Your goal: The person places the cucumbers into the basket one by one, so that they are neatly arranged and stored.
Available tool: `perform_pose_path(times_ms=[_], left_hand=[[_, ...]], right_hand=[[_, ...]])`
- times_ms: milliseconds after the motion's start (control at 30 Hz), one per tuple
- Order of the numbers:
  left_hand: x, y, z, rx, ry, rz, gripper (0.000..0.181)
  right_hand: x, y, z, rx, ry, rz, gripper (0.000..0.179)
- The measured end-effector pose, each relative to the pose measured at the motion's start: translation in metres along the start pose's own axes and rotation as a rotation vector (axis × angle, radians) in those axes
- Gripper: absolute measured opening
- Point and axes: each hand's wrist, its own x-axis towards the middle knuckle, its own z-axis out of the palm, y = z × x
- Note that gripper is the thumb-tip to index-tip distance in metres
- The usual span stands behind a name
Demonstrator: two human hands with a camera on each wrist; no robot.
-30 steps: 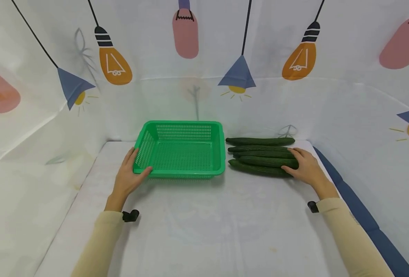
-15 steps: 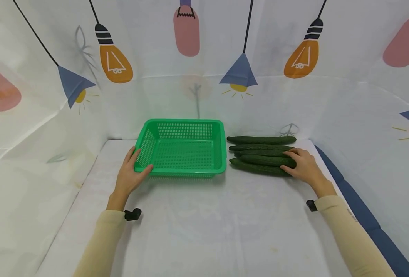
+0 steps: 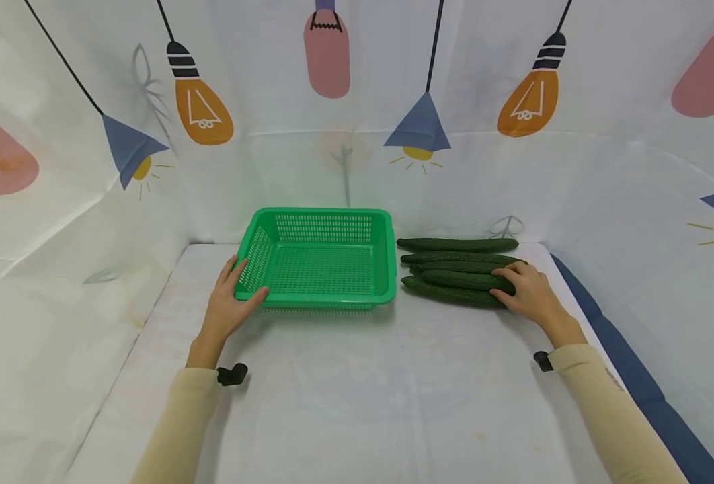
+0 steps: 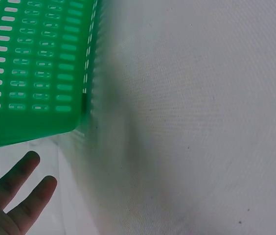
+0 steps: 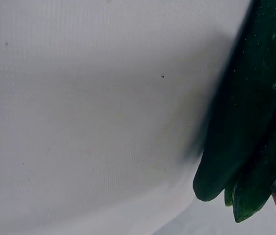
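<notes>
A green perforated plastic basket (image 3: 327, 300) stands on the white-covered table, with nothing in it. At its near left corner is my left hand (image 3: 226, 306), thumb by the front rim and fingers spread along the left side. Two straight fingers (image 4: 30, 198) show below the basket wall (image 4: 45, 120) in the left wrist view. To the right of the basket lie several long dark green cucumbers. My right hand (image 3: 532, 294) pinches the right end of one cucumber (image 3: 460, 279), thumb on its near side. In the right wrist view, the cucumbers (image 5: 241, 127) partly hide that hand.
One cucumber (image 3: 454, 245) lies a little apart at the table's back edge. Another cucumber (image 3: 448, 293) is nearest the front of the group. A white printed sheet (image 3: 357, 161) hangs behind the table (image 3: 357, 396), and dark blue fabric (image 3: 629, 363) runs along the right edge.
The right hand has drawn very slightly left along the cucumber, its fingers closing a little more on it. The left hand and basket hold their place; the head view shifts slightly.
</notes>
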Motion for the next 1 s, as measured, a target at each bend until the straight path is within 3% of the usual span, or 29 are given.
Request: perform_pose_path(times_ms=[400, 700, 1000], left_hand=[[-0.001, -0.001, -0.001, -0.005, -0.005, -0.008, 0.086], [-0.001, 0.002, -0.002, 0.008, -0.001, -0.015, 0.086], [0.0, 0.001, -0.001, 0.027, -0.01, -0.006, 0.085]], right_hand=[[0.003, -0.009, -0.01, 0.018, -0.142, 0.104, 0.037], [0.005, -0.011, -0.009, 0.075, -0.137, 0.111, 0.039], [0.004, -0.011, 0.0, 0.043, -0.123, 0.077, 0.04]])
